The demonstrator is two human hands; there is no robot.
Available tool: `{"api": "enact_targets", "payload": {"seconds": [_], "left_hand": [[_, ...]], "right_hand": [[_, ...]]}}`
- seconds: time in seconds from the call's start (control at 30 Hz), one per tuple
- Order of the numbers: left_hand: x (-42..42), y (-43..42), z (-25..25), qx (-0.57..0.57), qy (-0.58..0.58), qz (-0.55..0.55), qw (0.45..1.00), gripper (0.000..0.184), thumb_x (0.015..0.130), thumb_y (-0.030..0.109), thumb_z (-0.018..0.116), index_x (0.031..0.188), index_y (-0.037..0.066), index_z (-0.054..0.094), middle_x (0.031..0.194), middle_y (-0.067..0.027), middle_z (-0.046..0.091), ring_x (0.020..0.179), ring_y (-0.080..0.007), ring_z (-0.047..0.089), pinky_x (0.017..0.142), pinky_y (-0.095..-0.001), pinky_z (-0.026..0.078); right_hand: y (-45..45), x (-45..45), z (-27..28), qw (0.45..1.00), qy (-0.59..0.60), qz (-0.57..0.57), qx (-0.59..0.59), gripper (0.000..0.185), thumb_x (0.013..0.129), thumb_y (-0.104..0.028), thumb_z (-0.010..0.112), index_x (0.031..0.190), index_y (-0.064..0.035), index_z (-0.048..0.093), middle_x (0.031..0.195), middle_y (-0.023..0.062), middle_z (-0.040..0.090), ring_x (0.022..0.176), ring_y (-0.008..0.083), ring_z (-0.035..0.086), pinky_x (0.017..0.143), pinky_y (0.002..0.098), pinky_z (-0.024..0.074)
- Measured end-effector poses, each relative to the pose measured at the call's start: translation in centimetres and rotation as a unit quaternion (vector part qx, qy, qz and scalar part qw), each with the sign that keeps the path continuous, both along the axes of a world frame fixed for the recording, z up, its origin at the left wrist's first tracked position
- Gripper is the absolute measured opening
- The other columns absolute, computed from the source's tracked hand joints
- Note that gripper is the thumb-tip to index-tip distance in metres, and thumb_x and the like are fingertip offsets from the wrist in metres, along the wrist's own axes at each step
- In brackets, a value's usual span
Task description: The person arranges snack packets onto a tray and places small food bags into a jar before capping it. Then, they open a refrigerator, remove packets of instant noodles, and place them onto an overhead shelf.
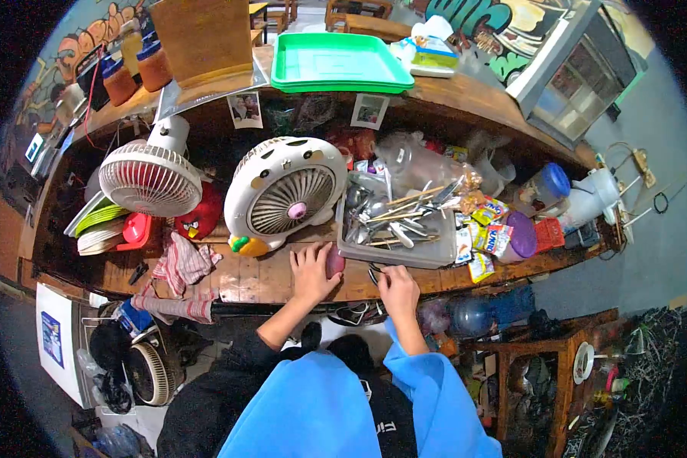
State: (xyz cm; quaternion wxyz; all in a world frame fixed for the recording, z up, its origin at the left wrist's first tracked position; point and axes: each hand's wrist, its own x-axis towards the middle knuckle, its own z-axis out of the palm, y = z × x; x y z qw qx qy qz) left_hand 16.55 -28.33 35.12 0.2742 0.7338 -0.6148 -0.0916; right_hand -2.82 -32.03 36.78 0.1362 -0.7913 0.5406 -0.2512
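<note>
On the wooden counter's front part, my left hand [313, 271] has a reddish-purple rounded thing [334, 262] between its thumb and index finger. It looks like an onion, but the hand partly covers it. The other left fingers rest on the wood, just below the bear-faced white fan [288, 195]. To the right, my right hand [398, 288] is closed at the counter's edge around a thin dark object [373, 273]. Its kind is hard to make out. Right above this hand sits a grey plastic tray [427, 253] heaped with spoons, forks and wooden sticks.
Left stand a second white fan [151, 177], a striped cloth [185, 263] and stacked plates [99, 229]. Right of the tray lie colourful sachets [482, 237], a purple-lidded tub [520, 235] and a red basket [549, 235]. Green trays [340, 62] rest on the upper shelf.
</note>
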Motion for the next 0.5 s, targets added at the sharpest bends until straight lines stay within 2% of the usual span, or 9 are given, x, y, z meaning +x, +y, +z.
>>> {"api": "enact_targets", "payload": {"seconds": [0.03,0.1,0.13,0.23,0.3,0.4,0.47,0.5], "left_hand": [[0.1,0.1,0.1,-0.003,-0.001,0.01,1.0,0.07,0.057,0.028,0.07,0.119,0.012,0.041,0.115,-0.0118,0.04,0.11,-0.0321,0.035,0.097,-0.0533,0.019],[0.4,-0.2,0.1,0.001,-0.011,0.012,1.0,0.07,0.058,0.027,0.07,0.119,0.012,0.041,0.114,-0.0122,0.04,0.109,-0.0322,0.035,0.097,-0.0526,0.019],[0.4,0.1,0.0,0.003,-0.019,0.012,1.0,0.07,0.058,0.026,0.069,0.12,0.012,0.04,0.113,-0.0126,0.04,0.109,-0.0322,0.035,0.097,-0.0518,0.019],[0.3,-0.1,0.3,-0.007,-0.018,0.021,1.0,0.072,0.055,0.026,0.07,0.12,0.012,0.04,0.114,-0.0134,0.04,0.109,-0.0329,0.035,0.097,-0.0516,0.02],[0.5,-0.6,0.3,-0.039,-0.04,0.02,0.998,0.077,0.051,0.027,0.072,0.119,0.012,0.041,0.114,-0.0137,0.04,0.107,-0.0331,0.036,0.096,-0.0501,0.023],[0.6,-0.7,0.6,0.007,-0.02,0.032,0.999,0.081,0.047,0.03,0.073,0.119,0.013,0.041,0.112,-0.0134,0.041,0.104,-0.0332,0.038,0.093,-0.0475,0.026],[0.6,-0.4,1.4,0.066,-0.069,0.1,0.99,0.082,0.045,0.032,0.074,0.118,0.013,0.042,0.107,-0.0131,0.042,0.101,-0.0327,0.039,0.091,-0.0453,0.027],[1.0,0.1,1.0,0.034,-0.066,0.116,0.99,0.082,0.046,0.032,0.073,0.119,0.013,0.041,0.107,-0.0131,0.042,0.102,-0.0325,0.039,0.091,-0.0459,0.027]], "right_hand": [[-0.1,0.3,-0.5,1.0,-0.003,0.002,0.007,0.019,0.073,-0.018,0.06,0.089,-0.0074,0.057,0.093,0.0098,0.052,0.081,0.0291,0.053,0.065,0.0388,0.0424],[-0.1,0.6,-1.1,0.99,0.131,-0.022,-0.04,0.035,0.071,-0.03,0.063,0.098,-0.0086,0.056,0.1,0.0101,0.05,0.089,0.0284,0.049,0.072,0.04,0.0378],[0.2,0.3,-1.6,0.991,0.132,-0.011,-0.029,0.035,0.071,-0.03,0.063,0.098,-0.0086,0.056,0.1,0.0101,0.05,0.089,0.0284,0.049,0.072,0.04,0.0378],[0.1,-0.7,-1.9,0.992,0.128,0.011,-0.017,0.053,0.07,-0.036,0.063,0.113,-0.0094,0.049,0.106,0.0114,0.048,0.096,0.029,0.044,0.077,0.0404,0.0333],[0.1,-1.0,-1.8,0.991,0.133,0.015,-0.013,0.054,0.07,-0.036,0.062,0.114,-0.009,0.048,0.108,0.0116,0.047,0.097,0.0289,0.043,0.078,0.0407,0.0328],[-0.1,-1.1,-1.8,0.989,0.148,0.021,0.011,0.057,0.071,-0.038,0.061,0.117,-0.008,0.046,0.114,0.013,0.044,0.099,0.0297,0.042,0.08,0.0413,0.0315],[-0.1,-1.3,-1.5,0.992,0.129,0.014,0.005,0.058,0.072,-0.039,0.061,0.118,-0.0077,0.045,0.117,0.0144,0.042,0.099,0.0309,0.042,0.08,0.042,0.0314],[-0.2,-1.6,-1.6,0.993,0.119,0.021,0.004,0.059,0.073,-0.039,0.06,0.12,-0.0069,0.043,0.118,0.0153,0.04,0.098,0.0319,0.041,0.078,0.0425,0.0326]]}}
